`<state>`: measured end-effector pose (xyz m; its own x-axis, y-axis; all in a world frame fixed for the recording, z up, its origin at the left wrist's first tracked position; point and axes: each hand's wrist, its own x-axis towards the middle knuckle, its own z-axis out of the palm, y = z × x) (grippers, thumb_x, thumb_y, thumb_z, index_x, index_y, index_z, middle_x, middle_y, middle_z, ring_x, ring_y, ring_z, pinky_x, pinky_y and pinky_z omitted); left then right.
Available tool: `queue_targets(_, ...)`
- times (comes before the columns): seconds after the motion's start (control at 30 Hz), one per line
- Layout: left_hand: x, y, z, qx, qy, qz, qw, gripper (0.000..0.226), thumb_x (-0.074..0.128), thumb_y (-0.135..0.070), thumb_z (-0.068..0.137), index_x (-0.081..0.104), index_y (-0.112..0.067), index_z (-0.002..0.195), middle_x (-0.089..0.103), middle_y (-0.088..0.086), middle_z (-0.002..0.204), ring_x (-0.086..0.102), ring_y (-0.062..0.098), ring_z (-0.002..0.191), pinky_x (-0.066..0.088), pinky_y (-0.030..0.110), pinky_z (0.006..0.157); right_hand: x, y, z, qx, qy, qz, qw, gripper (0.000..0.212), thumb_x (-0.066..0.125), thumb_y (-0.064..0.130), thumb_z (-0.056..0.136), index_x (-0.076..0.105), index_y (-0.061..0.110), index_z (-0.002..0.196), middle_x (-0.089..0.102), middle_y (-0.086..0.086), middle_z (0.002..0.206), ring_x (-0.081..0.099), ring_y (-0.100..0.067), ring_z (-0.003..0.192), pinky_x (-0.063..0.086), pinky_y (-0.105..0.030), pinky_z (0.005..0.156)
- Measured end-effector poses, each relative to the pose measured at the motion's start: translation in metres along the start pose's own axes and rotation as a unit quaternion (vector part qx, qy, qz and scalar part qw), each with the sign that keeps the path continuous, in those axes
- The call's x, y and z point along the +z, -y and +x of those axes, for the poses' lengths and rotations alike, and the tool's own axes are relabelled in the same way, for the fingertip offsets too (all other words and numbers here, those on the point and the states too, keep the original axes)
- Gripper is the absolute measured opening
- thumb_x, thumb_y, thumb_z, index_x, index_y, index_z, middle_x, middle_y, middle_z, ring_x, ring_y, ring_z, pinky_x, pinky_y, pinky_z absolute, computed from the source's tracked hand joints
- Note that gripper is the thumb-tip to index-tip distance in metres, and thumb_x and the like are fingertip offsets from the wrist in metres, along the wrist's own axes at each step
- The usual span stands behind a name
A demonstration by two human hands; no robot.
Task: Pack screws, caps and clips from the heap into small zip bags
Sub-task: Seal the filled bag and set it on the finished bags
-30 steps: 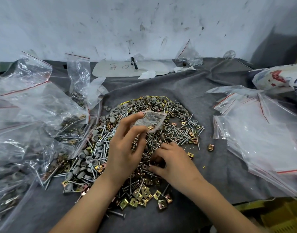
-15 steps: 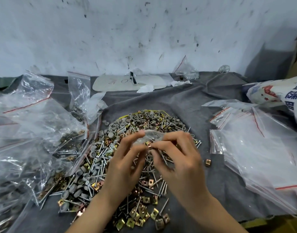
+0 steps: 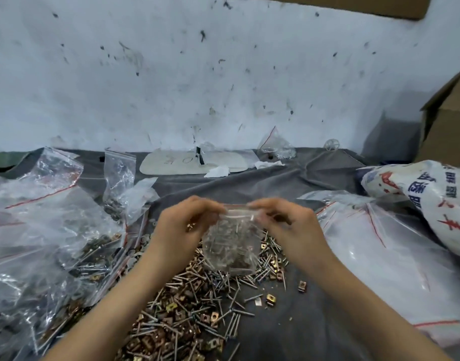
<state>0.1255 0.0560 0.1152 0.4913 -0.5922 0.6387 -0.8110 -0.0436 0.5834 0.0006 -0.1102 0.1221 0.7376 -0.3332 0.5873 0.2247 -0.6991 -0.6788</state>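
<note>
Raised since the earlier frames, the small zip bag point(image 3: 231, 246) is now held above the heap point(image 3: 197, 303) of screws and clips, where before it was kept low against the pile. Its top edge is pinched at one corner by the curled fingers of the left hand point(image 3: 187, 225) and at the other by those of the right hand point(image 3: 289, 225). The strip between them appears to be stretched for sealing, though blur hides whether it is closed. If the seal is pressed only partway, the contents could be spilled back onto the grey cloth point(image 3: 328, 321). The thin film could also be pierced by screw points if it is squeezed. At the far right a large printed sack point(image 3: 432, 204) is seen, its contents hidden. A wide pile of filled bags point(image 3: 54, 243), loaded with screws and clips, is banked at the left. Flat empty bags point(image 3: 393, 256) are stacked at the right. Screws and brownish clips are gathered in the small bag's lower half.
</note>
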Motion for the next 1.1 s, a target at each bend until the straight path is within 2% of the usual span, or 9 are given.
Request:
queue_targets(0.1,-0.004,-0.014,0.009,-0.083,0.014,-0.127,0.988,0.032,0.069,-0.013,0.085,0.063,-0.037,0.104,0.07,-0.008,0.079,0.065,0.015,0.072,0.051,0.022,0.065,-0.019,0.004,0.009,0.109,0.022,0.136,0.984,0.035,0.074,0.008,0.078,0.066,0.031,0.103,0.073,0.002,0.078,0.064,-0.002,0.069,0.046,-0.013,0.066)
queue_targets(0.2,-0.005,-0.021,0.007,-0.112,0.029,-0.176,0.978,0.046,0.072,-0.032,0.071,0.057,-0.043,0.113,0.073,-0.005,0.079,0.066,0.007,0.069,0.05,0.017,0.064,-0.03,0.004,0.008,0.169,0.045,0.191,0.966,0.014,0.074,0.004,0.074,0.07,0.014,0.083,0.074,-0.006,0.076,0.067,-0.012,0.074,0.051,-0.018,0.071)
queue_targets(0.33,0.001,-0.022,-0.003,-0.12,0.041,-0.165,0.978,0.066,0.073,-0.037,0.066,0.047,-0.052,0.125,0.074,-0.005,0.076,0.064,0.002,0.066,0.044,0.009,0.065,-0.031,-0.003,-0.003,0.203,0.061,0.187,0.959,0.013,0.068,-0.004,0.078,0.068,0.009,0.077,0.072,-0.002,0.069,0.064,-0.008,0.066,0.049,-0.014,0.065)
queue_targets(0.43,0.008,-0.021,-0.012,-0.108,0.039,-0.127,0.985,0.07,0.071,-0.04,0.068,0.039,-0.055,0.129,0.074,-0.012,0.078,0.067,-0.004,0.08,0.039,0.004,0.079,-0.031,-0.008,-0.012,0.199,0.067,0.172,0.962,0.011,0.067,-0.005,0.08,0.067,0.006,0.079,0.071,-0.002,0.069,0.065,-0.006,0.066,0.049,-0.012,0.066)
queue_targets(0.57,0.017,-0.022,-0.021,-0.076,0.049,-0.102,0.991,0.07,0.073,-0.031,0.075,0.039,-0.049,0.134,0.072,-0.017,0.079,0.066,-0.006,0.092,0.036,0.017,0.1,-0.029,-0.006,-0.016,0.18,0.091,0.107,0.974,0.01,0.073,0.003,0.079,0.07,0.012,0.078,0.071,-0.008,0.075,0.063,-0.011,0.072,0.049,-0.022,0.071)
queue_targets(0.7,0.029,-0.026,-0.025,-0.028,0.05,-0.078,0.995,0.069,0.077,-0.019,0.079,0.044,-0.044,0.133,0.071,-0.023,0.085,0.066,-0.008,0.09,0.037,0.002,0.089,-0.017,0.007,-0.015,0.082,0.161,-0.005,0.984,0.005,0.077,0.009,0.077,0.073,0.012,0.079,0.069,0.005,0.07,0.06,0.006,0.07,0.043,-0.011,0.071)
queue_targets(0.83,0.03,-0.028,-0.026,0.005,0.033,-0.041,0.999,0.069,0.078,-0.014,0.079,0.045,-0.041,0.133,0.072,-0.021,0.085,0.065,-0.009,0.088,0.043,0.006,0.086,-0.011,0.011,-0.013,0.041,0.153,-0.098,0.982,0.006,0.076,0.015,0.08,0.072,0.016,0.084,0.057,0.02,0.071,0.053,0.014,0.076,0.036,-0.003,0.069)
queue_targets(0.97,0.03,-0.03,-0.027,0.037,0.04,0.026,0.998,0.067,0.079,-0.015,0.078,0.048,-0.035,0.134,0.073,-0.015,0.086,0.066,-0.008,0.087,0.049,0.015,0.085,-0.008,0.01,-0.016,-0.015,0.162,-0.157,0.974,0.004,0.073,0.016,0.082,0.07,0.017,0.084,0.057,0.02,0.076,0.046,0.001,0.082,0.033,-0.008,0.072)
queue_targets(1.1,0.025,-0.028,-0.027,0.048,0.037,0.045,0.997,0.057,0.08,-0.016,0.077,0.054,-0.039,0.122,0.072,-0.017,0.084,0.065,-0.008,0.087,0.046,0.007,0.08,-0.011,0.008,-0.017,-0.006,0.163,-0.169,0.972,0.007,0.073,0.027,0.082,0.068,0.023,0.083,0.06,0.018,0.081,0.05,-0.005,0.089,0.04,-0.022,0.078)
